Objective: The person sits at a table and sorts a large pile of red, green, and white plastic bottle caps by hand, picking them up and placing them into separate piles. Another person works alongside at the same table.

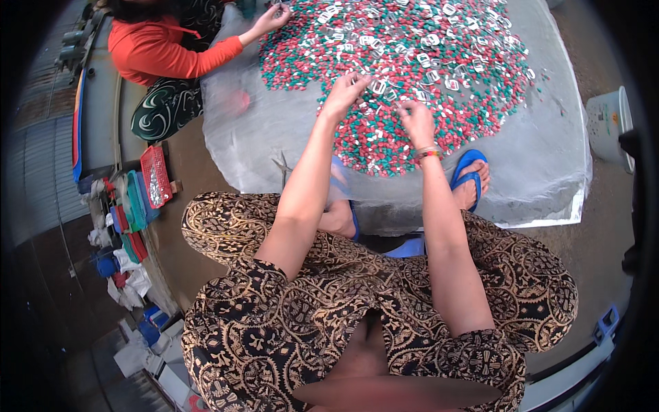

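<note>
A wide heap of small red, green and white plastic pieces (384,147) lies spread over a grey plastic sheet (240,151). White and metallic buckle-like frames (451,84) are strewn across its top. Over the near part of the heap, my left hand (343,96) has thumb and fingers pinched together beside a pale frame (378,86). What it holds is too small to make out. My right hand (418,126), with a beaded bracelet at its wrist, is also closed at the fingertips, low over the pieces. Whatever it pinches cannot be told.
Across the sheet's left side, a person in a red top (165,51) reaches a hand (273,19) to the heap. Pliers (283,165) lie beside my left forearm. A red basket (156,175) stands left, a white bucket (609,127) right. My blue-sandalled foot (471,180) is at the sheet's edge.
</note>
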